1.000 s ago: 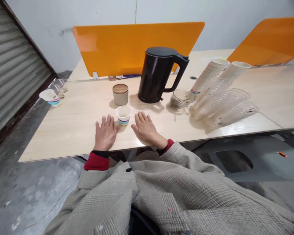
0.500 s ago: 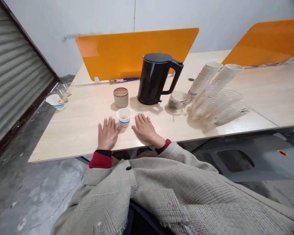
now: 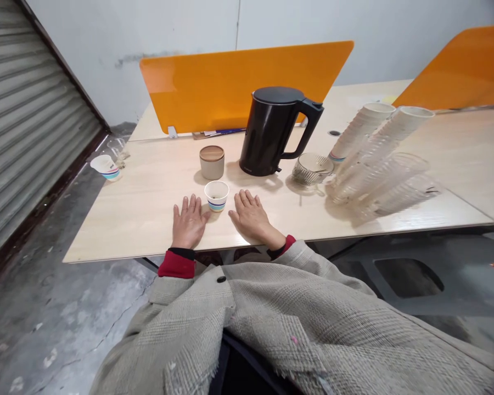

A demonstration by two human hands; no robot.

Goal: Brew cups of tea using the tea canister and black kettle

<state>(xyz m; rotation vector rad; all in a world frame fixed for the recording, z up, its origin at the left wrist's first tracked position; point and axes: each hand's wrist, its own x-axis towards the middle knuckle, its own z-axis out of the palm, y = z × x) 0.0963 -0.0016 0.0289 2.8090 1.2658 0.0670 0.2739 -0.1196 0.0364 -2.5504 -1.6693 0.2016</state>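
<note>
My left hand [image 3: 189, 224] lies flat on the pale wooden table [image 3: 140, 225], palm down with the fingers stretched out. On the other side of a paper cup [image 3: 217, 196], my right hand [image 3: 250, 215] rests flat too, its fingers forward and its thumb out. The cup stands upright between them, white with blue bands, with small dark bits inside. Behind the cup is a grey canister [image 3: 212, 164] with a wooden lid. A black electric kettle [image 3: 267, 134] stands farther back, its handle to the right. Neither hand holds anything.
A ribbed glass cup [image 3: 312, 169] sits right of the kettle. Stacks of paper cups [image 3: 360, 129] and clear plastic cups [image 3: 379, 175] lean beside it. Another paper cup [image 3: 106, 167] is at the table's left edge. An orange divider [image 3: 239, 88] stands behind; a grey chair [image 3: 465, 274] is at right.
The whole view has shifted slightly, so everything on the table appears a little farther right. Both hands and the objects keep their places on the table.
</note>
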